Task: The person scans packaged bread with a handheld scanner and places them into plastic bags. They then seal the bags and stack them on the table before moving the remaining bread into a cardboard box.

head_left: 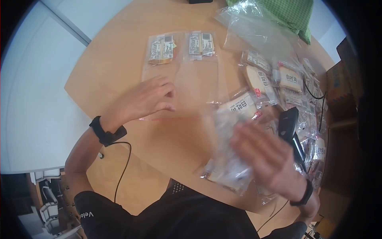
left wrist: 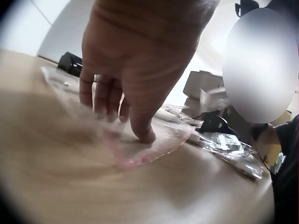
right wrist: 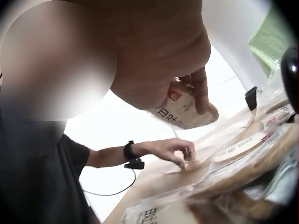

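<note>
A large clear plastic bag (head_left: 199, 81) lies flat on the wooden table, with two labelled packs (head_left: 162, 48) (head_left: 201, 44) at its far end and a reddish line along its near edge. My left hand (head_left: 149, 97) is over the bag's near left part; in the left wrist view its fingers and thumb reach down, apart, with the fingertips at the film. My right hand (head_left: 264, 159), blurred in the head view, grips a wrapped slice of white toast (right wrist: 187, 112), seen in the right wrist view. More toast packs (head_left: 238, 105) lie under and beside it.
A heap of wrapped toast slices (head_left: 289, 77) covers the table's right side. A black handheld scanner (head_left: 288, 123) lies among them. Clear bags (head_left: 254, 32) and a green checked cloth (head_left: 292, 14) are at the back right. Cardboard boxes (head_left: 341, 89) stand beyond the right edge.
</note>
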Motion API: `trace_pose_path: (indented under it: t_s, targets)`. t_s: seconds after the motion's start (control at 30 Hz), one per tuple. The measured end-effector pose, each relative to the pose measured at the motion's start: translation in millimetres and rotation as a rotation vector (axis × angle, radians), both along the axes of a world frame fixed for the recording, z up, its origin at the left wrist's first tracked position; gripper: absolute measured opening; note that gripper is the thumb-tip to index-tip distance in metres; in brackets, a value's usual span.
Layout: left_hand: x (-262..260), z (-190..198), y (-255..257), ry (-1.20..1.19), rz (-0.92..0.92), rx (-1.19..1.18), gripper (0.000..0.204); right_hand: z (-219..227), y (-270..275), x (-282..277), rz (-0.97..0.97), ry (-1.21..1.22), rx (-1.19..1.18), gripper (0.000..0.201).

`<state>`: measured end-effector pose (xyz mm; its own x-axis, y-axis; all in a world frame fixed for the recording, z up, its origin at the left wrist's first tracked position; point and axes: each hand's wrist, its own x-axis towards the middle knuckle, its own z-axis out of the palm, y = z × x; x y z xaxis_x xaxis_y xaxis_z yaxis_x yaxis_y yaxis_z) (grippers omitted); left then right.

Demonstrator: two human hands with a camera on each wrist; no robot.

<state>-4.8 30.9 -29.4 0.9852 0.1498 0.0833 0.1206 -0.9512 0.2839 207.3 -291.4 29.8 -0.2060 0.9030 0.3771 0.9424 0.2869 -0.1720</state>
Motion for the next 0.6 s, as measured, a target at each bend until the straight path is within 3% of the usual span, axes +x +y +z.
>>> trace_pose_path:
  t_s: [0.03,0.1,0.17,0.3,0.37,0.6]
  targets:
    - [-0.1,-4.7,5.9,0.059,-0.023,-0.06,0.032,1.3,-0.6,-13.3,0.078,-0.126,-0.08,0.058]
    - [0.3,-3.2,7.8,0.123,-0.052,-0.118,0.034,-1.7,4.3,-28.8,0.151,-0.149,-0.069,0.057]
    - [1.7,5.2,-4.4,0.071,0.099,-0.321,0.031,-5.1,11.0,-38.7,0.225,-0.172,-0.061,0.056]
    - [4.5,-9.8,-15.9,-0.134,0.094,-0.112,0.029,-15.5,27.1,-45.0,0.313,-0.18,0.0,0.058]
    - [6.7,-14.3,-13.4,-0.039,-0.014,-0.012,0.031,-20.3,33.1,-43.1,0.32,-0.245,0.011,0.056]
    - [3.0,-14.7,-17.7,-0.226,0.011,-0.076,0.023,-26.1,34.3,-35.5,0.235,-0.328,0.008,0.052]
